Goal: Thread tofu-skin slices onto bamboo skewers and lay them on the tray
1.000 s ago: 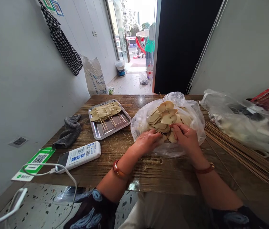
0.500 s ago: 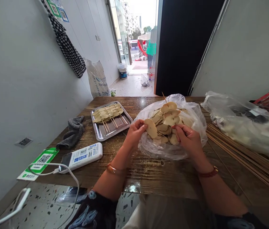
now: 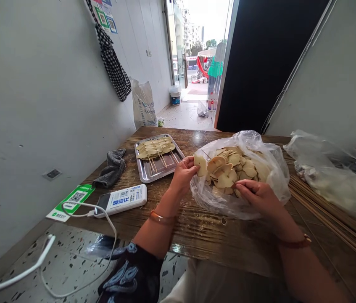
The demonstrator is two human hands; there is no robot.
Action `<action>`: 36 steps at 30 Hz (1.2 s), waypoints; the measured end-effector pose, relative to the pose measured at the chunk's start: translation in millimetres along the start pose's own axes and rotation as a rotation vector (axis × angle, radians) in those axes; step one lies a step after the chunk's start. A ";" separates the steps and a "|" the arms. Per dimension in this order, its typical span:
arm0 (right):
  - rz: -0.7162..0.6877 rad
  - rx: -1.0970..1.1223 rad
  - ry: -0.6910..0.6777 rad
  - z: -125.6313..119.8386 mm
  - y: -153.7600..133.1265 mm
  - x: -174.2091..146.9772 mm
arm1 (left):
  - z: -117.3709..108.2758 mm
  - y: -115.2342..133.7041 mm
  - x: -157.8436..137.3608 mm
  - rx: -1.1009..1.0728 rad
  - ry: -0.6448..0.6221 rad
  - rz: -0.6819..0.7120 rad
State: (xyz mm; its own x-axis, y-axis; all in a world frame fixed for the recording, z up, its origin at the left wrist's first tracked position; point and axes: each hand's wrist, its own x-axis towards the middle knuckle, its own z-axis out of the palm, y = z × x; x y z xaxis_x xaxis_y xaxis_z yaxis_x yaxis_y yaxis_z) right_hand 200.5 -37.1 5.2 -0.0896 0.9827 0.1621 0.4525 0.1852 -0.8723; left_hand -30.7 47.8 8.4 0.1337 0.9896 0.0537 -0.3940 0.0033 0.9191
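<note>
My left hand [image 3: 186, 171] pinches a thin, pale round food slice [image 3: 201, 166] by its edge, at the left side of the pile. In my right hand [image 3: 255, 192] the fingers are closed on the near end of a thin wooden skewer [image 3: 234, 182]. A few pale slices [image 3: 226, 176] are threaded on this skewer, and its far tip points up and left toward the slice in my left hand. Under both hands, a clear plastic bag [image 3: 278, 168] lies open around a heap of loose slices [image 3: 247, 167].
Left of the bag is a metal tray [image 3: 141, 168] with finished skewers of slices [image 3: 155, 147]. A grey cloth [image 3: 111, 168], a white power bank [image 3: 127, 201] with a cable and a green QR card [image 3: 73, 200] lie further left. Bare skewers [image 3: 329, 212] and another plastic bag [image 3: 332, 176] are at right.
The view has swung left, so things sit further right. The skewer has tilted from pointing up to pointing left, toward the slice in my left hand.
</note>
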 end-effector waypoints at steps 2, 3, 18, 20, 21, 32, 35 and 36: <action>0.004 -0.018 -0.029 -3.7 -0.3 -0.5 | -2.2 -0.3 1.3 0.062 0.064 0.052; 0.004 -0.031 -0.039 -5.5 -0.3 -0.8 | -3.4 0.0 1.7 0.089 0.090 0.062; 0.002 -0.122 -0.077 -19.8 5.1 -4.9 | -11.4 6.6 5.5 0.152 0.180 0.054; 0.015 -0.128 -0.052 -20.8 4.1 -5.0 | -11.7 6.0 6.1 0.140 0.193 0.055; 0.012 -0.133 -0.058 -21.1 3.7 -5.1 | -11.5 5.9 6.1 0.142 0.196 0.060; -0.010 -0.171 -0.157 -23.2 3.1 -5.2 | -10.2 8.5 4.3 0.183 0.178 0.080; 0.012 -0.189 -0.193 -24.2 1.4 -5.2 | -11.0 7.5 6.0 0.149 0.183 0.124; 0.019 -0.195 -0.198 -24.2 1.5 -5.3 | -11.1 7.1 6.5 0.138 0.184 0.136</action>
State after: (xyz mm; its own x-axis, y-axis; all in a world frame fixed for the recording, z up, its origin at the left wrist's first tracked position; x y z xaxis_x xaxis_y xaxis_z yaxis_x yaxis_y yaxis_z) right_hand 223.1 -41.9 14.2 -0.2425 0.9694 0.0370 0.6162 0.1834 -0.7659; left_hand -42.7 55.8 10.9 -0.0843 0.9892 0.1202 -0.2679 -0.1387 0.9534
